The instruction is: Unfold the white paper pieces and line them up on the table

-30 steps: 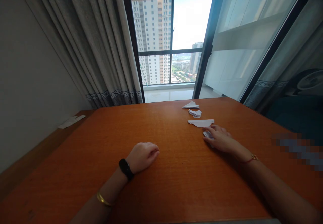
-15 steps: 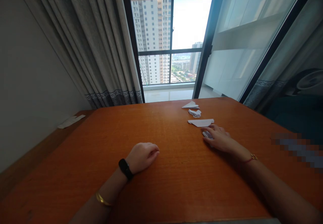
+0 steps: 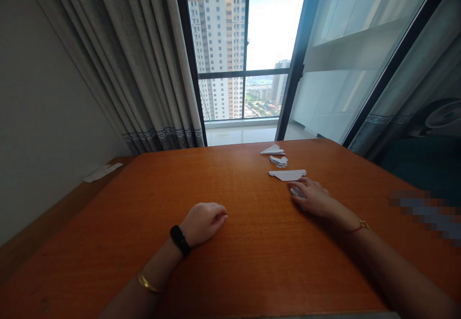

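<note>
My left hand (image 3: 204, 224) rests on the orange-brown table (image 3: 230, 271), closed, its curled fingers showing nothing between them. Farther right, my right hand (image 3: 314, 198) is closed round a small folded white paper (image 3: 297, 192), which lies at the table top and is partly hidden under the fingers. Just beyond that hand lies a long flat folded white paper (image 3: 287, 175). Behind it sit a small crumpled-looking folded paper (image 3: 278, 161) and, near the far edge, a pointed folded paper (image 3: 272, 150).
A white strip (image 3: 103, 172) lies on a ledge by the left wall. Grey curtains (image 3: 154, 69) hang beyond the table's left side, with a window behind the far edge. A fan (image 3: 444, 115) stands at the far right, and a blurred patch covers the table's right side.
</note>
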`<state>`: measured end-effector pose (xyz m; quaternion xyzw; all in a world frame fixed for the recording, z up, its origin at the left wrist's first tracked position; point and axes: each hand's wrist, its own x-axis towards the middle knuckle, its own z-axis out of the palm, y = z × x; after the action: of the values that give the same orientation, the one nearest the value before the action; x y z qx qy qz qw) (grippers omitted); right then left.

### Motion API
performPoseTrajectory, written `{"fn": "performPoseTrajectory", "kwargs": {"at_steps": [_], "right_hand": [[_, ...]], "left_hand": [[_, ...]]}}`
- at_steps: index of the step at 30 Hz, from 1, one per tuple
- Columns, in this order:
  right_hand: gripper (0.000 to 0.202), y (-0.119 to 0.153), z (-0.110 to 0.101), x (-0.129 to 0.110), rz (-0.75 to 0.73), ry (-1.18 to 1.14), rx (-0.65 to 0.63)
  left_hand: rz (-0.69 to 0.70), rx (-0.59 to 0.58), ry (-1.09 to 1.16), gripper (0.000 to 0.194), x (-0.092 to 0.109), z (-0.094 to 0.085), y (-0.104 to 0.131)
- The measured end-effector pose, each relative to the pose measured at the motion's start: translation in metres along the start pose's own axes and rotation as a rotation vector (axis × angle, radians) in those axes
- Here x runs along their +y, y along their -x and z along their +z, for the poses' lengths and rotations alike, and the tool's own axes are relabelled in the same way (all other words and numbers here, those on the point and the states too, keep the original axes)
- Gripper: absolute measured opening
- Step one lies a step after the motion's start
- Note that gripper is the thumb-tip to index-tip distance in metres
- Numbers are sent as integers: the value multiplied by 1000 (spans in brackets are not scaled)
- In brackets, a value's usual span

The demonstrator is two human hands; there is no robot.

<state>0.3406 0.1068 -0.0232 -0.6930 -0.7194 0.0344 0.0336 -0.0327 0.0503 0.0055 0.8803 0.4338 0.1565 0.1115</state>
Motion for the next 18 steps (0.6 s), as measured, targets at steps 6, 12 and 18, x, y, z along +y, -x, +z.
{"fn": "performPoseTrajectory", "kwargs": {"at_steps": [6, 12, 18], "right_hand": [[46, -1, 1, 1, 5, -3, 2], [47, -2, 1, 3, 4, 6, 17], [46, -1, 0, 2, 14, 2, 11]], "left_hand": [[-6, 2, -9, 17, 1, 0, 0], [0, 7, -13, 17, 1, -1, 1], [-2, 5, -15, 17, 2, -1, 0]]}}
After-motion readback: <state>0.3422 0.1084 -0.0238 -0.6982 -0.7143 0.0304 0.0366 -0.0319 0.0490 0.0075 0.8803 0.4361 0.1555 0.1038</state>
